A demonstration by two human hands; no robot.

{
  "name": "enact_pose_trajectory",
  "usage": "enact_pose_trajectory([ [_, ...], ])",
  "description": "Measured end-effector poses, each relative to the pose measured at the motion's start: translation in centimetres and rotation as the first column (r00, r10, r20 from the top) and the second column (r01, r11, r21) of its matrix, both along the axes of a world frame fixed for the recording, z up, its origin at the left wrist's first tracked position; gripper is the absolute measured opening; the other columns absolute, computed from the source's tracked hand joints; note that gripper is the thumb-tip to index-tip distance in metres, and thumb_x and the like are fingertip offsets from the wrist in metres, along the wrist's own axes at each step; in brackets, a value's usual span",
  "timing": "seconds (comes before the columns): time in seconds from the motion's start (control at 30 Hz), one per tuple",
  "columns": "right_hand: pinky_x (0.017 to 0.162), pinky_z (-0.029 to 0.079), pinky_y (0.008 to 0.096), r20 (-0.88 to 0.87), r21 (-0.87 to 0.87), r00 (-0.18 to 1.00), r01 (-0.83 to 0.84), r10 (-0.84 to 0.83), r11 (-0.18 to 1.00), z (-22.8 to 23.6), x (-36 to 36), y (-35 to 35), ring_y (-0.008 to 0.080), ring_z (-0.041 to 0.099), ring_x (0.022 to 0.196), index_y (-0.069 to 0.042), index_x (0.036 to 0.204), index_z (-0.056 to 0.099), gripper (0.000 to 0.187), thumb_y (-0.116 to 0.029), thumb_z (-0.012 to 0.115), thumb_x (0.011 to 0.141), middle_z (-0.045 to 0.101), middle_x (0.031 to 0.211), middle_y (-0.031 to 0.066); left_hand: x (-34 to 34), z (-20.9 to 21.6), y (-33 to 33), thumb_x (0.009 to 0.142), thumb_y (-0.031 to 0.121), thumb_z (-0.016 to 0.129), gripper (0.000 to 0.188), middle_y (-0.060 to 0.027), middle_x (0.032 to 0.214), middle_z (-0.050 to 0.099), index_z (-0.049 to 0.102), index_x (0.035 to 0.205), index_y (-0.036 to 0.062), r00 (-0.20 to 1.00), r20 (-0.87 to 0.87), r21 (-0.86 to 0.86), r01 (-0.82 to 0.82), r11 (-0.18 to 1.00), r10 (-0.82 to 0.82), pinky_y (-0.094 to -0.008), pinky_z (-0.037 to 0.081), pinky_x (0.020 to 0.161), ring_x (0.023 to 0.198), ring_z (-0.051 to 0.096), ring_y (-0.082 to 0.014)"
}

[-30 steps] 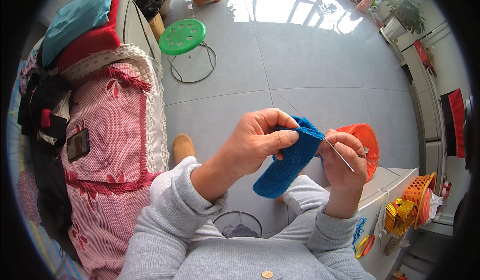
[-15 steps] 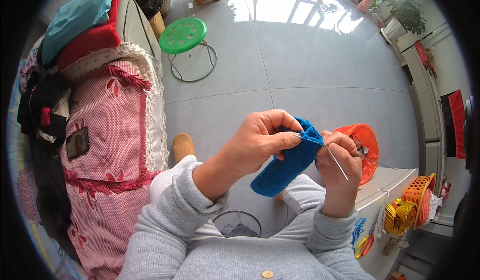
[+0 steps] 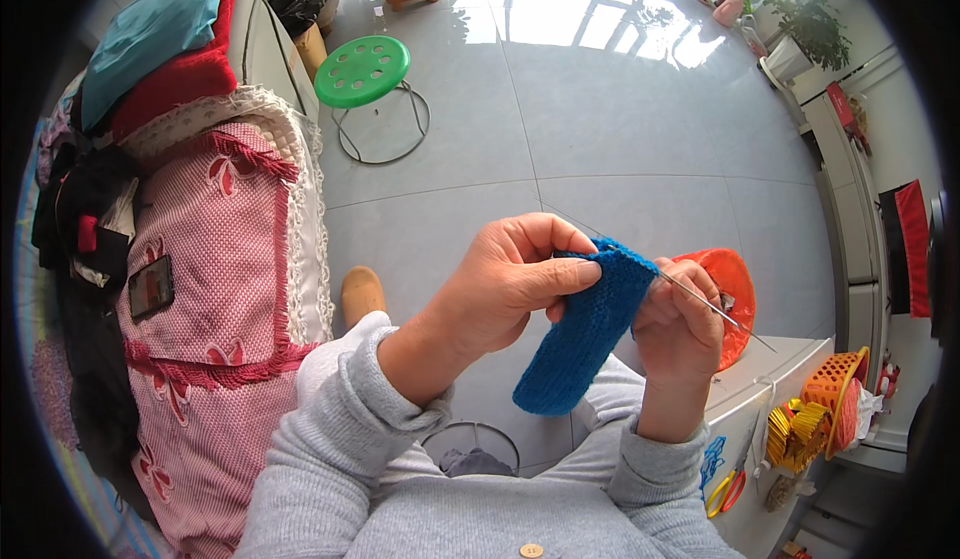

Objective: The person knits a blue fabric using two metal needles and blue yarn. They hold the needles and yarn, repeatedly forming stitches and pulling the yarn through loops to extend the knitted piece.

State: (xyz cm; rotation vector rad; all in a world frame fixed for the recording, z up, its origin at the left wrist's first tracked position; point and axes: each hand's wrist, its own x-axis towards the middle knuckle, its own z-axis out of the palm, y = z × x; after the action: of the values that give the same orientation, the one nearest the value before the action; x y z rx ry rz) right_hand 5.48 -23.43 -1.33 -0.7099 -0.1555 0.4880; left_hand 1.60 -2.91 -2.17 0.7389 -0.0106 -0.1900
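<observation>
A blue knitted piece (image 3: 585,349) hangs in front of my lap, its lower end tilted to the left. My left hand (image 3: 515,269) pinches its upper left edge between thumb and fingers. On the other side my right hand (image 3: 680,324) is closed with curled fingers at the upper right corner of the knitting. A thin metal knitting needle (image 3: 740,327) runs from that corner past the right fingers, pointing down to the right. Another thin needle tip shows faintly beyond the left fingers. The right fingertips are partly hidden behind the knitting.
An orange bin (image 3: 735,279) stands beyond my right hand. To the right, a white cabinet top (image 3: 740,399) holds scissors (image 3: 727,494) and an orange basket (image 3: 833,384). A pink-covered sofa (image 3: 215,289) with a phone (image 3: 151,287) is at left; a green stool (image 3: 362,71) stands ahead.
The knitting has turned to hang more upright, showing more of its face. The needle that stuck out below the right fingers now lies flatter, pointing out to the right.
</observation>
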Motion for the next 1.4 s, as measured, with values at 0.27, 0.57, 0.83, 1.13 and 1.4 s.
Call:
enact_pose_trajectory([
  [0.27,0.061,0.035,0.0212,0.069,-0.094,0.997,0.030,-0.023,0.995,0.3,-0.1,-0.4,0.0088,0.042,0.064,0.005,0.086,0.063,0.012,-0.001,0.055,0.092,0.050,0.073,0.0042,-0.1,0.2,0.3,0.086,0.005,0.068,0.014,-0.0069,0.080,0.066,0.063,0.097,-0.0019,0.999,-0.021,-0.058,0.037,0.998,-0.039,-0.0184,0.051,0.052,0.064,0.062,-0.0086],
  [0.57,0.064,0.036,0.0240,0.245,-0.219,0.969,0.040,0.015,0.975,0.7,0.2,-0.8,0.0096,0.042,0.064,0.008,0.087,0.065,0.013,0.001,0.055,0.088,0.053,0.072,0.0065,-0.1,0.1,0.4,0.087,0.005,0.068,0.014,-0.0077,0.081,0.066,0.062,0.097,-0.0020,0.998,-0.018,-0.087,0.061,0.994,-0.063,-0.0194,0.052,0.052,0.065,0.063,-0.0097],
  [0.83,0.064,0.036,0.0249,0.300,-0.268,0.954,0.085,0.000,0.960,0.9,0.1,-0.8,0.0100,0.043,0.065,0.009,0.088,0.066,0.014,0.000,0.055,0.088,0.054,0.072,0.0072,0.0,-0.1,0.4,0.087,0.005,0.068,0.013,-0.0075,0.081,0.065,0.062,0.097,-0.0015,0.998,-0.026,-0.079,0.058,0.995,-0.060,-0.0193,0.052,0.052,0.065,0.063,-0.0097],
  [1.13,0.069,0.039,0.0267,0.405,-0.403,0.914,0.151,0.028,0.903,1.3,0.1,-1.1,0.0129,0.049,0.072,0.009,0.087,0.067,0.013,0.001,0.056,0.086,0.060,0.078,0.0103,-0.1,0.0,0.2,0.084,0.003,0.069,0.014,-0.0065,0.081,0.065,0.063,0.096,-0.0021,1.000,-0.008,0.018,-0.027,0.999,0.027,-0.0184,0.051,0.052,0.064,0.062,-0.0077],
  [1.4,0.081,0.045,0.0310,0.663,-0.533,0.747,0.423,0.052,0.733,1.6,-0.7,-0.1,0.0145,0.051,0.070,0.007,0.085,0.065,0.005,0.003,0.062,0.085,0.060,0.076,0.0097,0.0,0.0,-0.3,0.084,0.007,0.071,0.016,-0.0050,0.078,0.065,0.063,0.095,-0.0017,0.979,0.111,0.290,-0.196,0.937,0.170,-0.0160,0.049,0.053,0.062,0.059,-0.0047],
])
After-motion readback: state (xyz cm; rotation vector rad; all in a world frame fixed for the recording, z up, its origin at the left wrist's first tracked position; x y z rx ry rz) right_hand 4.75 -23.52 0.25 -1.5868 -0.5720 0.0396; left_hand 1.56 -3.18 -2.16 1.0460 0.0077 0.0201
